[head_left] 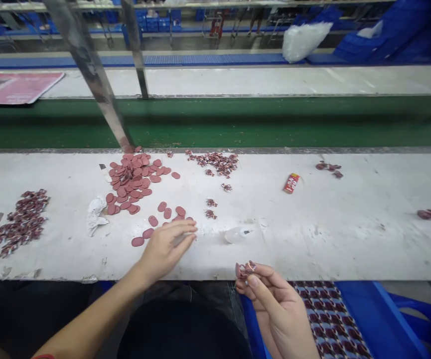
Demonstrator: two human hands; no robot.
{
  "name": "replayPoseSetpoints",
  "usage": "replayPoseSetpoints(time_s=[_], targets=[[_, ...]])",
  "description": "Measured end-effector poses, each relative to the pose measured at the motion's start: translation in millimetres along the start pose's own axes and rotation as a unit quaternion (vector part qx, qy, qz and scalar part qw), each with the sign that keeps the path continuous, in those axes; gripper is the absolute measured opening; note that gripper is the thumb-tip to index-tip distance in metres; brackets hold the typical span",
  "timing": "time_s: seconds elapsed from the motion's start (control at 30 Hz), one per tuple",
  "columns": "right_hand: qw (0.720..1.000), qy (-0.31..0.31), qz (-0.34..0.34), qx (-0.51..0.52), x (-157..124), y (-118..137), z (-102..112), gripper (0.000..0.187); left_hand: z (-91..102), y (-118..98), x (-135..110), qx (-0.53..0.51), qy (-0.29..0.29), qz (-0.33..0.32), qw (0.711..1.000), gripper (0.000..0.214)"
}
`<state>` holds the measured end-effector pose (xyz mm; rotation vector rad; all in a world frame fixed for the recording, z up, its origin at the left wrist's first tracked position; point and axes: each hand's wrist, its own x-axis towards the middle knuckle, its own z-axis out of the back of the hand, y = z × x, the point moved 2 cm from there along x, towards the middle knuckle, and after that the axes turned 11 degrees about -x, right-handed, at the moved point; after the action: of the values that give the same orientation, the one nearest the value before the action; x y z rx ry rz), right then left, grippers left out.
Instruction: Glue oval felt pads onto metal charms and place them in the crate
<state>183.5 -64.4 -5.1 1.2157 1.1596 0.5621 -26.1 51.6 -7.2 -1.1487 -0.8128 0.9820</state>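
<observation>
My left hand (168,245) lies on the white worktable (350,234), fingers stretched out over a few loose reddish-brown oval pieces (165,212). It holds nothing that I can see. A larger heap of the same oval pieces (133,179) lies further back. My right hand (271,299) is raised near the table's front edge, fingers pinched on a small patterned piece (245,269). A small clear squeeze bottle (237,234) lies on its side between the two hands.
Piles of small patterned pieces lie at the left (17,224) and at the back centre (217,162). A crumpled white cloth (95,214) and a red tube (291,183) rest on the table. A green conveyor belt (237,122) runs behind. A blue bin (368,319) holds patterned sheets.
</observation>
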Motion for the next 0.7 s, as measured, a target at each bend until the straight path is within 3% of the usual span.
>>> replayPoseSetpoints(time_s=[0.17,0.3,0.4,0.47,0.53,0.7], targets=[[0.984,-0.173,-0.011,-0.041,-21,-14,81,0.037,6.7,4,41,0.156,0.085,-0.040,0.983,0.019],[0.943,-0.324,-0.002,-0.072,-49,-39,162,0.048,4.3,9,50,0.216,0.135,-0.052,0.966,0.019],[0.901,-0.415,-0.020,-0.121,-78,-68,221,0.045,7.0,13,52,0.218,0.171,-0.056,0.959,0.020],[0.884,-0.433,-0.063,-0.162,-96,-93,252,0.033,10.6,12,51,0.183,0.178,-0.040,0.966,0.022],[0.879,-0.414,-0.123,-0.201,-111,-122,272,0.022,14.8,6,47,0.124,0.166,-0.012,0.978,0.025],[0.859,-0.343,-0.223,-0.308,-118,-185,294,0.024,16.6,-7,29,-0.042,0.115,0.054,0.991,0.027]])
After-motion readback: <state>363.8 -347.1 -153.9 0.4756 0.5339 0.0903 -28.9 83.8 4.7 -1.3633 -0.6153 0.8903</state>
